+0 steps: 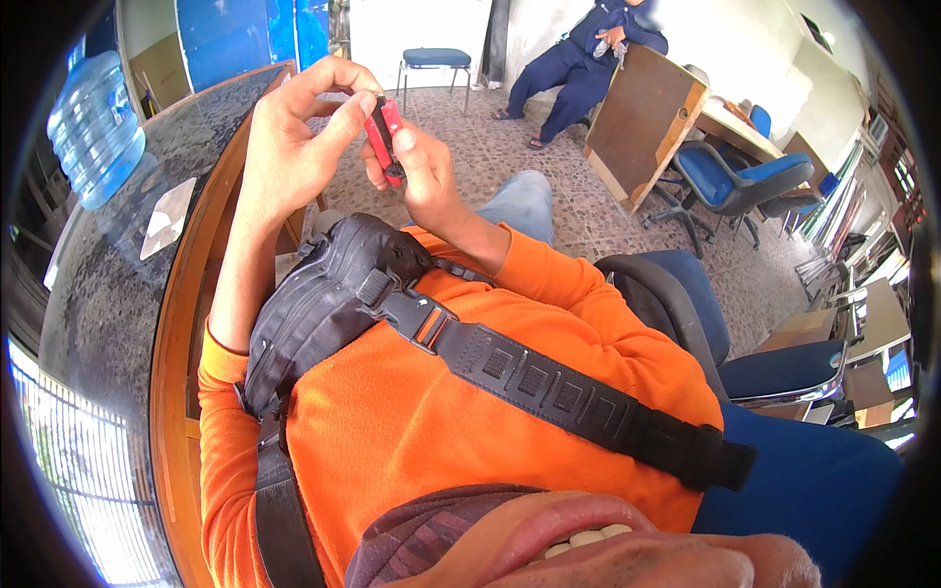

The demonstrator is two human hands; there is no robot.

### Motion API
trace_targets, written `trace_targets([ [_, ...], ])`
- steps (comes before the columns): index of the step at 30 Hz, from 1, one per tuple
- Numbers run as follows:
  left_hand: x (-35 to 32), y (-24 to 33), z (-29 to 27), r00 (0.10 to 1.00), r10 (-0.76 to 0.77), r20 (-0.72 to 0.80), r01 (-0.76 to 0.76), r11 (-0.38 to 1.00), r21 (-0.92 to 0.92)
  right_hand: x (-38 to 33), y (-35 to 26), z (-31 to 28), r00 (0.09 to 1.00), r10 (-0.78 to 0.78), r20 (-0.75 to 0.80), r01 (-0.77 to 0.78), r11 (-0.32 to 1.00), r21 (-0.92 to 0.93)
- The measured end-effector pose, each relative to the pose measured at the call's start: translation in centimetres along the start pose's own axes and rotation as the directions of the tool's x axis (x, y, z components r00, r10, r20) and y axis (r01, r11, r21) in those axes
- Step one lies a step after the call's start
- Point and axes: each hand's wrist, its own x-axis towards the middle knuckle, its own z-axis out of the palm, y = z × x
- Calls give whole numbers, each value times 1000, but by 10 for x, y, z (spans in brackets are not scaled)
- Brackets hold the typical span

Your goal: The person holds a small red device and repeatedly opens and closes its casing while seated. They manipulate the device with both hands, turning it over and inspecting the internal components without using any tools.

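Note:
A small red tool with two red handles [384, 137] is held up in front of my chest by both hands. My left hand [294, 137] pinches its upper end between thumb and fingers. My right hand [421, 171] grips its lower part, with the thumb pressed along one handle. I wear an orange long-sleeved shirt and a black sling bag [323, 304] strapped across my chest. I sit on a blue office chair [784, 372].
A dark stone-topped counter with a wooden edge [176, 294] runs along my left, bearing a white paper [167, 220]. A blue water bottle [93, 127] stands at far left. A person in dark blue sits ahead [578, 69]. Blue chairs [730, 181] and a wooden board [642, 122] stand to the right.

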Motion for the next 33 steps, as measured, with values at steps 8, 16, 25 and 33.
trace_targets([
  [8,1,6,6,998,54,-45,-55,998,-9,2,-3,-1,999,-36,-19,35,998,-43],
  [16,-4,4,0,998,25,-64,-21,998,59,4,5,4,999,19,30,-20,999,34],
  [25,-11,12,-5,1000,-2,-20,1,999,-50,1,-14,12,986,-44,164,29,995,91],
  [33,-18,24,-6,995,-42,-88,46,998,41,-2,-13,13,982,-56,182,31,990,139],
])
